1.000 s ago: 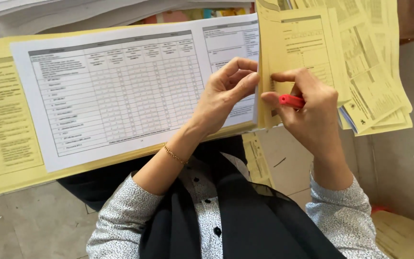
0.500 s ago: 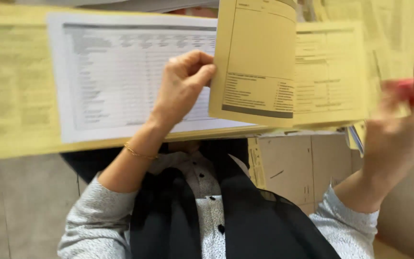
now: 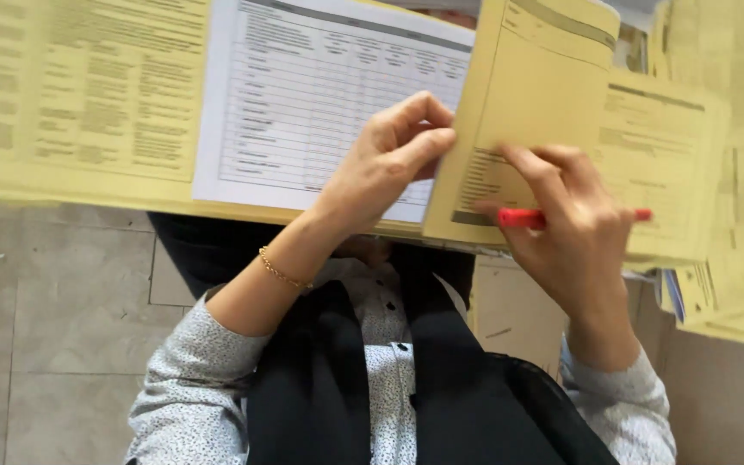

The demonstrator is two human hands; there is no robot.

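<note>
1. The left hand (image 3: 389, 164) pinched the near edge of a yellow page (image 3: 531, 95) between thumb and fingertips, closed tight on the paper and lifting it so that it stood partly upright at about one o'clock from the hand.
2. The right hand (image 3: 574, 228) lay against that page's face at three o'clock of the left, its fingers curled shut round a red pen (image 3: 523, 218), which pointed toward nine o'clock.
3. Under the raised sheet lay a white table sheet (image 3: 320, 103) at eleven o'clock of the left hand, resting on a yellow folder (image 3: 79, 95) that ran off toward nine o'clock.
4. To turn such a leaf cleanly, I judged the pinch best kept near the corner, with the right hand's fingertips steadying the face so only one sheet came up and the pen tip stayed off the paper.
5. A stack of yellow papers (image 3: 734, 267) crowded the side at three to four o'clock, its edges overhanging; open room lay toward six and seven o'clock, over the grey floor tiles (image 3: 62, 344).
</note>
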